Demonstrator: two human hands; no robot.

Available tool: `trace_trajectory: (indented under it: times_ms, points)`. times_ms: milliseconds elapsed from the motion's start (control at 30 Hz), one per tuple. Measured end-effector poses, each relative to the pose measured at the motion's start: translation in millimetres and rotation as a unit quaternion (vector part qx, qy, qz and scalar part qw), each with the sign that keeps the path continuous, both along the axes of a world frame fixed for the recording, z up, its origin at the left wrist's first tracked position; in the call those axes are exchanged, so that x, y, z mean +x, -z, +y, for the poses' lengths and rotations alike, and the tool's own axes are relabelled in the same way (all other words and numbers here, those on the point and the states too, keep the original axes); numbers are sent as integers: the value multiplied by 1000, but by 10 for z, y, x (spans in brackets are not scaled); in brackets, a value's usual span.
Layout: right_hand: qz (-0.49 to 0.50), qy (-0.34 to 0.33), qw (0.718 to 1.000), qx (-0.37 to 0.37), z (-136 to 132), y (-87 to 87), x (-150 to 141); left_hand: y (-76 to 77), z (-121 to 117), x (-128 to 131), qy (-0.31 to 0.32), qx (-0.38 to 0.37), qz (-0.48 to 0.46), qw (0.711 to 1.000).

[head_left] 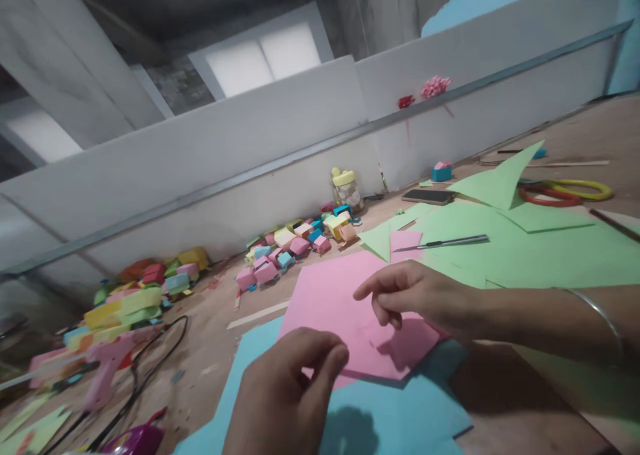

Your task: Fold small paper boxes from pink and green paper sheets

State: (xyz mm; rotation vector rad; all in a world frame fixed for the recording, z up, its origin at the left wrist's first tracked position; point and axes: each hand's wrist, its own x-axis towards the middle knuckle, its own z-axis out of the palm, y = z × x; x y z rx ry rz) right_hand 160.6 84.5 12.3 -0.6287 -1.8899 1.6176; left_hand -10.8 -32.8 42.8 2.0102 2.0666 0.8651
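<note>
Pink sheet: a large, flat sheet of pink paper lies over light-blue paper on the brown tabletop, beneath the hands.
Left hand: the left hand is at the sheet's near edge, thumb and forefinger pinched together; whether they hold anything cannot be told.
Right hand: the right hand hovers above the sheet, fingers loosely curled and partly spread; a pink patch below them is too blurred to call held or not.
Beside: pale-green paper sheets at right; a slim silver metal tool across their edge.
Beyond: a heap of small multicoloured folded-paper blocks; a pink plastic glue gun, far left.
Progress: many blocks look finished; the pink sheet seems unfolded, with plenty of paper apparently left.
</note>
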Motion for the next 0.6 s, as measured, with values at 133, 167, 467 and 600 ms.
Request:
trace_trajectory:
  times_ms: [133,167,467,600]
  points:
    - [89,-53,976,-191,16,134,-42,20,231,40,-48,-62,-246,966]
    - [102,-60,972,-202,14,160,-48,43,263,70,-51,-74,-285,954]
    - [148,-58,948,-277,-12,143,-34,232,265,246,-1,35,-287,957]
    - [141,-90,945,-283,-44,129,-32,224,200,272,21,94,-267,959]
